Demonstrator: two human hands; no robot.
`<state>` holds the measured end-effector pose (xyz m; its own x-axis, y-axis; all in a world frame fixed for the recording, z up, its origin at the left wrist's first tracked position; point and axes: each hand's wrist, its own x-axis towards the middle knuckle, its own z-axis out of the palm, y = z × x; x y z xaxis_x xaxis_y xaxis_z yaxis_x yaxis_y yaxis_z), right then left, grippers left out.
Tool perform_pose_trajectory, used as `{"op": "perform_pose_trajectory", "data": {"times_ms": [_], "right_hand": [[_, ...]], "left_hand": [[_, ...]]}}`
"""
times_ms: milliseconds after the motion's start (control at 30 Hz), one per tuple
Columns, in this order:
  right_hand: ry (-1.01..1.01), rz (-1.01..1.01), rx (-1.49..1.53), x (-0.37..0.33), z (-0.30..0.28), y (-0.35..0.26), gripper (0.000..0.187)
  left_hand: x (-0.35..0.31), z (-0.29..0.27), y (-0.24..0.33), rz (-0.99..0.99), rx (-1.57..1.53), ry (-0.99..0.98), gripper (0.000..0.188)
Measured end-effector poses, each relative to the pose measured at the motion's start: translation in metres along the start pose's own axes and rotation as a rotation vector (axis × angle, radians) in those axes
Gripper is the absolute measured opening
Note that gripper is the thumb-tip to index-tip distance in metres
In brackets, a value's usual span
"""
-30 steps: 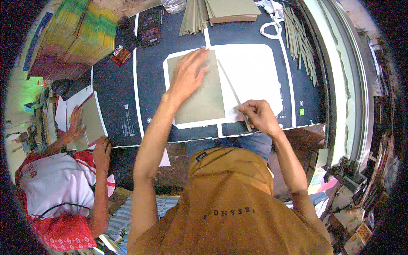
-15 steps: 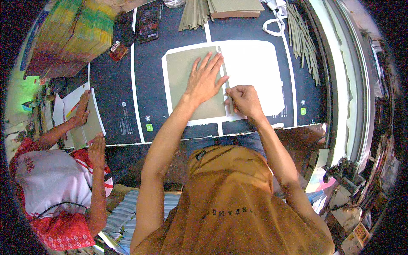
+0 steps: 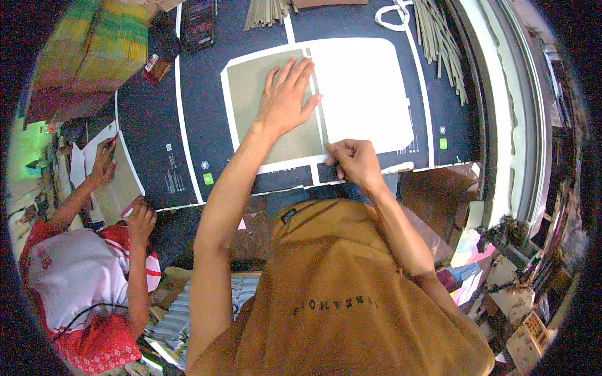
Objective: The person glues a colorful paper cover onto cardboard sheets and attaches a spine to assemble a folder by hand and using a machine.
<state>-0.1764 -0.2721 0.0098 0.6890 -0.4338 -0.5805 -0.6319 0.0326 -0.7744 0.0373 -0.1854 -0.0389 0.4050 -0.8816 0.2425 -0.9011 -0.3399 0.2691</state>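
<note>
A large white sheet [image 3: 370, 94] with cut corners lies on the dark table. On its left half rests a grey cardboard panel [image 3: 244, 113], and a narrow grey cardboard strip [image 3: 323, 128] runs along the panel's right side. My left hand [image 3: 285, 100] lies flat on the panel, fingers stretched, with the fingertips close to the strip's far part. At the near end of the strip, my right hand [image 3: 356, 161] is closed, its thumb and curled fingers gripping there. The curled fingers partly hide that end.
Loose grey strips lie at the back [image 3: 263, 14] and right [image 3: 442, 56], near a white loop [image 3: 392, 19]. A stack of yellow-green sheets [image 3: 94, 56] and a small red box [image 3: 157, 69] stand left. A co-worker's hands [image 3: 105, 164] handle another grey board beside me.
My right hand has slid nearer to me along the strip, down to its near end. My left hand stays on the panel. The whole view has shifted slightly.
</note>
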Motion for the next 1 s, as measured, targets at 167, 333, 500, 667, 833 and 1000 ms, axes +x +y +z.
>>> {"op": "perform_pose_trajectory", "data": {"times_ms": [167, 333, 500, 667, 833, 1000], "right_hand": [[0.139, -0.334, -0.3, -0.05, -0.014, 0.005, 0.022], [0.077, -0.728, -0.532, -0.043, -0.016, 0.007, 0.022], [0.029, -0.775, -0.691, -0.035, -0.009, 0.002, 0.024], [0.031, -0.738, -0.728, -0.036, -0.007, 0.004, 0.027], [0.041, -0.744, -0.695, -0.037, -0.006, 0.002, 0.025], [0.044, -0.744, -0.676, -0.037, -0.005, 0.001, 0.023]], "left_hand": [[-0.001, 0.005, -0.002, 0.005, 0.022, 0.013, 0.07], [-0.001, 0.004, -0.002, 0.002, 0.025, 0.006, 0.071], [0.0, 0.002, -0.002, -0.006, 0.006, -0.008, 0.072], [0.0, 0.002, -0.001, 0.006, 0.02, 0.007, 0.071], [0.0, -0.001, -0.001, 0.014, 0.013, 0.012, 0.071], [0.0, -0.002, -0.001, 0.012, -0.005, 0.004, 0.07]]}}
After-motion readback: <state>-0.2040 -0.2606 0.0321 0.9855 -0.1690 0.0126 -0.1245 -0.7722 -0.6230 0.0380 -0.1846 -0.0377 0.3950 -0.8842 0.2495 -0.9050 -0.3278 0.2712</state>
